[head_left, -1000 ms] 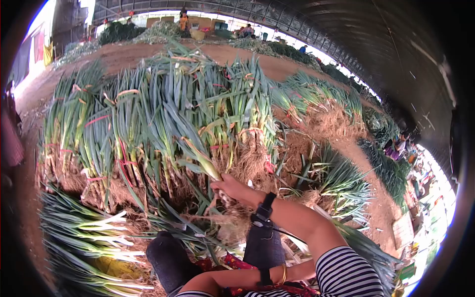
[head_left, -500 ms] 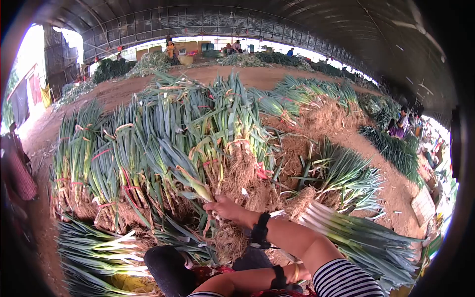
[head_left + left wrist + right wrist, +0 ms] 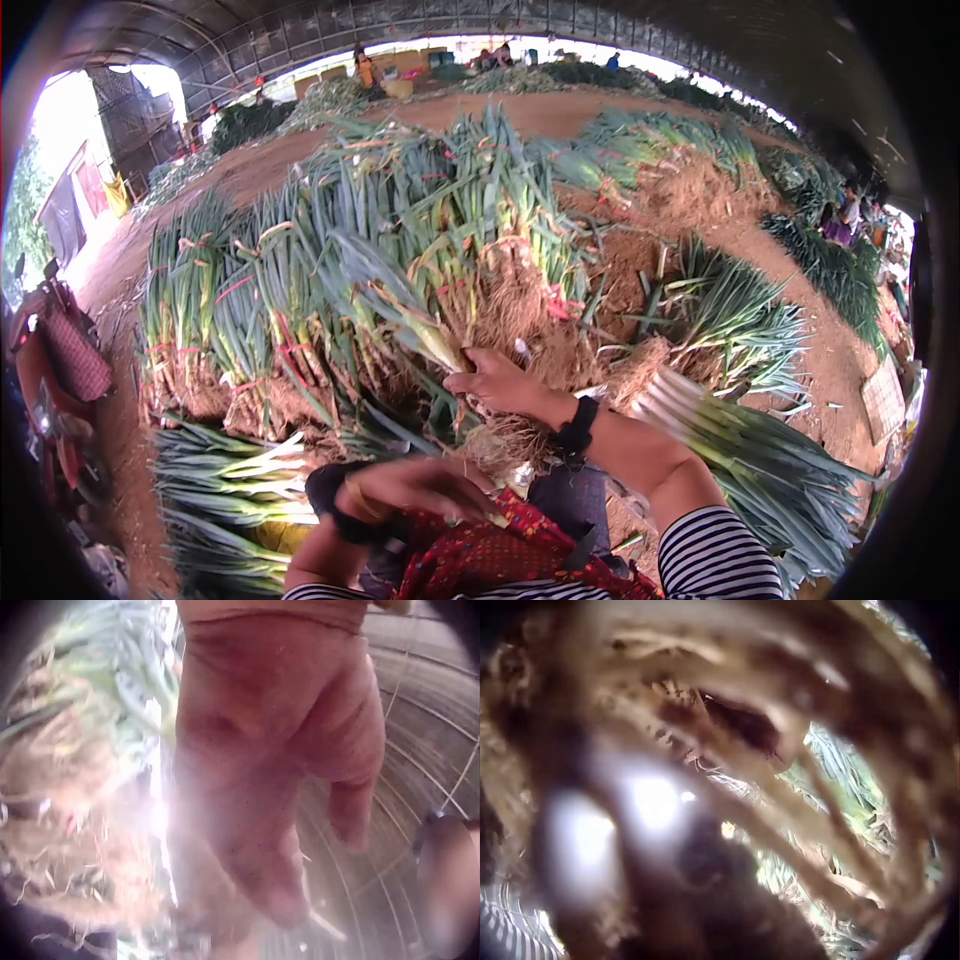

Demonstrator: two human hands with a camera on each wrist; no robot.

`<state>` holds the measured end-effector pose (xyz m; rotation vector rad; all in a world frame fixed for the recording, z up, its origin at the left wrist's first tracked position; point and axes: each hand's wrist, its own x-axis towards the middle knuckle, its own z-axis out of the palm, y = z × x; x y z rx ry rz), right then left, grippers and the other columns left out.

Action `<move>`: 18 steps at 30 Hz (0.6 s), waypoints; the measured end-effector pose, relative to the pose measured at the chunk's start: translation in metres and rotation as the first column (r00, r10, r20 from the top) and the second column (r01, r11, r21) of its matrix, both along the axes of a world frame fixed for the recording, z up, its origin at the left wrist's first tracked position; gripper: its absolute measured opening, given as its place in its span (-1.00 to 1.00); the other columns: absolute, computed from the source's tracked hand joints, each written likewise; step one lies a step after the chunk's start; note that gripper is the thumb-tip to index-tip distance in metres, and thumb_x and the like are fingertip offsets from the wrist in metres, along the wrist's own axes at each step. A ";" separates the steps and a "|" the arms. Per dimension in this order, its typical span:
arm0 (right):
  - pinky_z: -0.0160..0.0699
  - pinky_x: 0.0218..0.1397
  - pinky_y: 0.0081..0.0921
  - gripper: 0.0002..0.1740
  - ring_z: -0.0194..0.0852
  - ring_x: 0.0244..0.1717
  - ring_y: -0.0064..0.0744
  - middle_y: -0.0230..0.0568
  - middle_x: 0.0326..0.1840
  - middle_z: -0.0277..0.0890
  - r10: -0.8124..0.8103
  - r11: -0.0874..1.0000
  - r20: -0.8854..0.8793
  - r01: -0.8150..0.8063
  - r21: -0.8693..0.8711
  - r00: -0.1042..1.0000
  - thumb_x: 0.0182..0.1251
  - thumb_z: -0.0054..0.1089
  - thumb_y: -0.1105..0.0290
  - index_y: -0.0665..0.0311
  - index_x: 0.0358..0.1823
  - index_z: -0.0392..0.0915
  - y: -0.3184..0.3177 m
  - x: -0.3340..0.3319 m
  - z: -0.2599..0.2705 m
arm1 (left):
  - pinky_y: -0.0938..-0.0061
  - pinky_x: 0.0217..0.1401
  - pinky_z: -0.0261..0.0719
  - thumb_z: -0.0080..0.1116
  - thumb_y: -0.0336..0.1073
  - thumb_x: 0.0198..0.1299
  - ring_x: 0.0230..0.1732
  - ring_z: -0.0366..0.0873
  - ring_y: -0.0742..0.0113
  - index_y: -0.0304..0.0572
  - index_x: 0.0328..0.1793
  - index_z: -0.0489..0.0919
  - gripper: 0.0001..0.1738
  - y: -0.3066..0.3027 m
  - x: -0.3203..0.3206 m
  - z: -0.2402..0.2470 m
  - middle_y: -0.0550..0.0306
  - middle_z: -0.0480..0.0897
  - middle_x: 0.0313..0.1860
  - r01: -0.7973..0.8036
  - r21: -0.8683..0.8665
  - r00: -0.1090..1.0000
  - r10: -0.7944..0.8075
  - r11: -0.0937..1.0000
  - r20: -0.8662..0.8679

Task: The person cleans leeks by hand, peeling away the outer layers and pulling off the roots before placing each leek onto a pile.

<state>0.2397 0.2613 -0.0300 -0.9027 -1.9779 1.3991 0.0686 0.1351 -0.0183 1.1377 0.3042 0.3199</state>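
Observation:
In the head view my right hand (image 3: 500, 382) grips a thick green onion (image 3: 436, 345) low on its pale stem. Its leaves slant up and left across the standing bundles (image 3: 350, 230), while brown roots (image 3: 505, 440) hang below the hand. The right wrist view is mostly filled by blurred roots (image 3: 765, 825) close to the lens. Over the red patterned cloth (image 3: 480, 555) on the lap, my left hand (image 3: 425, 487) is blurred. The left wrist view shows its palm side, with fingers (image 3: 277, 896) extended and the thumb apart; a thin pale strip (image 3: 327, 924) appears by the fingertips.
Cleaned green onions with white stems (image 3: 740, 450) lie in a pile at the right, and another pile (image 3: 235, 490) lies at lower left. More loose onions (image 3: 740, 300) rest beyond on bare soil (image 3: 650, 250). A parked motorbike (image 3: 60, 390) stands at far left.
My left hand has swung from the lower right, beneath the right arm, across to the left over the lap. My right hand keeps its grip on the onion; the head view has shifted.

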 end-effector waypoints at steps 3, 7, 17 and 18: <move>0.38 -0.34 -0.30 -0.47 0.41 -0.45 -0.30 0.07 -0.55 0.38 -0.010 0.993 0.042 0.005 0.117 0.999 0.12 0.22 0.10 0.55 -0.30 0.37 -0.015 -0.001 -0.005 | 0.31 0.15 0.43 0.05 -0.17 0.23 0.06 0.50 0.13 -0.31 0.20 0.35 -0.51 0.016 -0.103 -0.009 -0.13 0.55 0.01 -0.539 0.592 0.782 0.617 0.599 0.087; 0.40 -0.39 -0.31 -0.42 0.45 -0.48 -0.15 0.10 -0.54 0.40 0.035 0.998 0.109 -0.041 0.052 0.993 0.11 0.22 0.08 0.52 -0.14 0.31 -0.044 -0.002 0.009 | 0.24 0.19 0.38 0.05 0.03 0.23 0.15 0.40 0.12 -0.29 0.32 0.22 -0.32 0.043 -0.128 -0.005 -0.10 0.41 0.19 -0.985 -0.012 0.170 0.983 0.171 0.063; 0.50 -0.32 -0.11 -0.41 0.53 -0.38 0.09 0.13 -0.42 0.50 -0.103 0.811 0.343 -0.121 0.572 0.934 0.28 -0.03 -0.02 0.38 0.09 0.28 -0.037 -0.011 -0.018 | 0.26 0.08 0.47 -0.07 0.25 0.17 0.00 0.46 0.23 -0.07 0.13 0.35 -0.38 0.084 -0.089 -0.009 0.13 0.51 -0.04 -0.984 -0.175 -0.011 0.967 0.035 0.253; 0.49 -0.38 -0.11 -0.45 0.52 -0.43 0.08 0.12 -0.48 0.50 -0.145 0.822 0.331 -0.073 0.566 0.932 0.31 -0.07 0.00 0.37 0.04 0.31 -0.033 -0.016 -0.021 | 0.25 0.08 0.48 -0.05 0.27 0.15 -0.01 0.47 0.23 -0.06 0.14 0.35 -0.36 0.084 -0.088 -0.014 0.13 0.51 -0.04 -0.978 -0.206 -0.018 0.961 0.041 0.275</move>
